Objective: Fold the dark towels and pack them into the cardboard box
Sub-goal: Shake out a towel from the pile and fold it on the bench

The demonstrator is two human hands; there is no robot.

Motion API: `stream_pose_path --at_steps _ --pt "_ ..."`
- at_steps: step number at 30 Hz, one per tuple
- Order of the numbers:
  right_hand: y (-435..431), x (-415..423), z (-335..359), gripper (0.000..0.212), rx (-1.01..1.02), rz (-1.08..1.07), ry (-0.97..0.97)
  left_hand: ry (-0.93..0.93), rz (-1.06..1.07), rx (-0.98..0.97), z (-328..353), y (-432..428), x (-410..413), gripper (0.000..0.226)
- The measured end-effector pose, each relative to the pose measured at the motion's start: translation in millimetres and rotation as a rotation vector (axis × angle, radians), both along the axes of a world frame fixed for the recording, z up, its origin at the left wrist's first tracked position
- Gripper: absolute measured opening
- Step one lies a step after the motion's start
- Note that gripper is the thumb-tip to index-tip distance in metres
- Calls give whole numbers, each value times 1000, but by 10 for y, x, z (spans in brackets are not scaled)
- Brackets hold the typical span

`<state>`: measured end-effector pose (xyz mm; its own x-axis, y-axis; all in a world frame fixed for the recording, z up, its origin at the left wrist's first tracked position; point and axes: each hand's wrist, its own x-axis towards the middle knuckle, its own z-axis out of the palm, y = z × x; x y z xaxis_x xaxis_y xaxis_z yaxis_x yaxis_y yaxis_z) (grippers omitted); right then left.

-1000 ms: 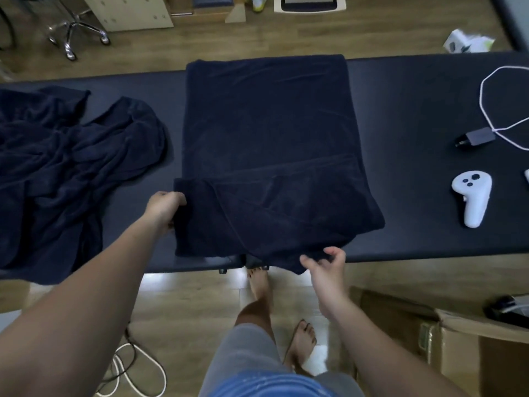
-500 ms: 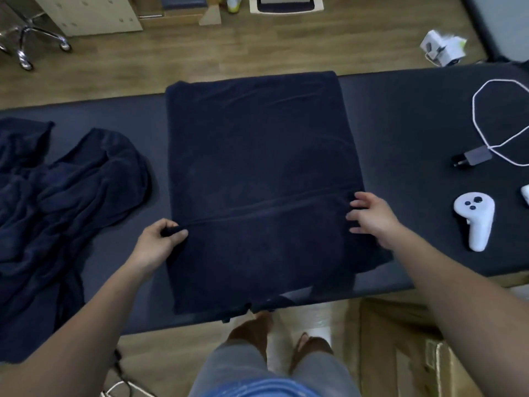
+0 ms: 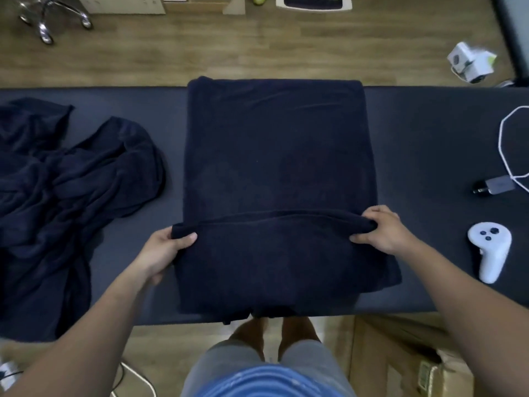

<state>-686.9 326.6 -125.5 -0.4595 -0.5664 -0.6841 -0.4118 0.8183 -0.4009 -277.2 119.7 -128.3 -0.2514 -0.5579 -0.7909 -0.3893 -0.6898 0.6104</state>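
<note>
A dark navy towel [image 3: 274, 156] lies flat across the middle of the black table [image 3: 423, 133], its near end hanging a little over the front edge. A fold edge runs across it near me. My left hand [image 3: 164, 252] pinches the left end of that fold. My right hand [image 3: 382, 229] grips the right end. Both hands are shut on the towel's folded edge. A heap of crumpled dark towels [image 3: 65, 190] lies at the left of the table. The cardboard box [image 3: 400, 362] stands on the floor at the lower right, partly behind my right arm.
A white controller [image 3: 491, 249] lies on the table to the right, with a grey charger [image 3: 493, 186] and white cable [image 3: 506, 144] beyond it. A chair base [image 3: 51, 15] stands on the wood floor at the far left. My bare feet are under the table's front edge.
My right hand has come up from the hanging near edge to the fold's right end. Both hands now hold the fold edge, raised slightly and carried a little farther over the towel.
</note>
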Motion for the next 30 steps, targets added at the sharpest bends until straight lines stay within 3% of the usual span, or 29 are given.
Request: stream_pose_path --at_steps 2,5,7,8,10,12,15,18,20,23,27,30 --pt "17 -47 175 22 -80 -126 -198 46 60 11 121 -39 -34 23" --pt "75 -223 454 36 -293 -311 -365 165 140 -25 275 -122 -109 21" --pt "19 -355 491 46 -443 -418 -416 204 178 -71 288 -269 -184 19" --pt "-30 -386 419 41 -465 -453 -398 197 175 -89 246 -343 -237 18" --pt "-81 -342 174 33 -375 -439 -323 137 116 -86 120 -390 -345 15" --pt "6 -262 -40 38 -274 -508 -339 41 94 -56 -74 -313 -353 16" --pt "310 -221 -108 78 -200 -666 -535 -66 139 1 -183 -35 -156 36" --pt "712 -118 -82 107 -39 -515 -574 -103 75 88 -159 359 143 52" --pt "855 -43 -70 110 -6 -417 -543 -100 41 88 -139 505 244 38" --pt "887 -45 -141 99 -103 -463 -464 -132 81 -116 -125 482 251 8" --pt "926 73 -259 33 -130 -547 -407 -200 64 -179 -254 635 294 8" --pt "903 109 -213 35 -153 -602 -224 -247 18 -145 -260 710 321 14"
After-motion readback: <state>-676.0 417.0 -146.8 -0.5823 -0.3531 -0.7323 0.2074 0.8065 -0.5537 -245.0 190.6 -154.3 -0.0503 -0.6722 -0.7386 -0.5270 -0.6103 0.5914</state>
